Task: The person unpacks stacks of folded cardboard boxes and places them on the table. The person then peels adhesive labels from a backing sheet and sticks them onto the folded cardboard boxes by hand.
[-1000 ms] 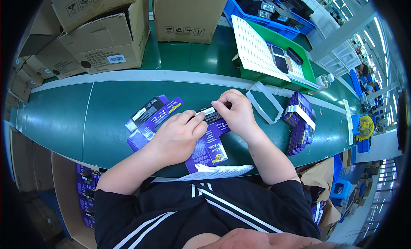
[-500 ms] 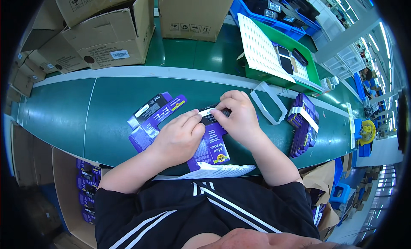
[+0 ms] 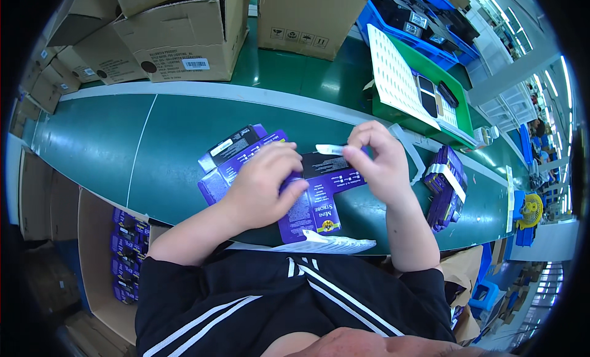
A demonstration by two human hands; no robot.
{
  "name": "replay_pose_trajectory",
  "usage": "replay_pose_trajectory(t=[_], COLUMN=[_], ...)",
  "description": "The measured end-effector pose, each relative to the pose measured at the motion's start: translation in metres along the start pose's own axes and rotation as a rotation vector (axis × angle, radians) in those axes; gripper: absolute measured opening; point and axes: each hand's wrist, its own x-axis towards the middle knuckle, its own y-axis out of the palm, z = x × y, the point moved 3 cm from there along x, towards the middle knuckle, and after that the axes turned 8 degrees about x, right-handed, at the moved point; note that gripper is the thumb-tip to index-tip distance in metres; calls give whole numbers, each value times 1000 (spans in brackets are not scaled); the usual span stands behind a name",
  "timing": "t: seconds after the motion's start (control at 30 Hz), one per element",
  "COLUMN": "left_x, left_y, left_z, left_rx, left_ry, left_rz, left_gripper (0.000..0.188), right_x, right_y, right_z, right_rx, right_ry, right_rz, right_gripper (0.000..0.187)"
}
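Observation:
A flat, unfolded purple carton (image 3: 322,203) with a black panel lies before me on the green table. My right hand (image 3: 376,157) pinches a small white sticker (image 3: 329,149) between thumb and fingers, raised just above the far edge of that panel. My left hand (image 3: 267,182) rests on the carton's left side, fingers lying flat and thumb apart. Left of it lies another flat purple carton (image 3: 228,166), with a white label on its black flap; the hand partly covers it. A white sheet of labels (image 3: 338,244) sits at the table's near edge, against my shirt.
To the right is a banded stack of flat purple cartons (image 3: 444,194), beside a loose white strip (image 3: 413,149). A green bin (image 3: 399,118) holds a label sheet and phone-like items. Brown boxes (image 3: 184,47) line the back left. An open box (image 3: 101,252) of purple packages stands below left.
My right hand has lifted up and to the right with the white sticker, which was against the black panel. My left hand has drawn back from the panel, and its fingers have loosened.

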Motion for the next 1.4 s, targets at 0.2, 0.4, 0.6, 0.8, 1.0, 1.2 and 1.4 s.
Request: replay_pose_trajectory(t=[0.2,0.4,0.6,0.8,1.0,1.2,1.4], left_x=[2,2,4,3,12,7,0], left_y=[-24,-34,-36,-11,29,42,38], left_z=[5,-14,-15,10,11,21,19], left_rx=[-826,-519,-421,-112,-230,-196,-217], left_ry=[-472,-420,-272,-250,-275,-423,-459], left_rz=[-57,-30,-87,-58,123,223,252], left_gripper=[11,7,9,53,77,69,66], right_x=[-29,-34,-33,-27,-21,3,7], right_y=[33,45,41,26,13,1,9], right_z=[35,36,27,15,-12,-61,-60], right_rx=[-522,-506,-446,-272,-587,-691,-630], right_ry=[-811,-819,-845,-611,-546,-533,-406], right_rz=[68,-82,-56,-139,-62,-50,-4], right_gripper=[15,16,15,8,33,49,29])
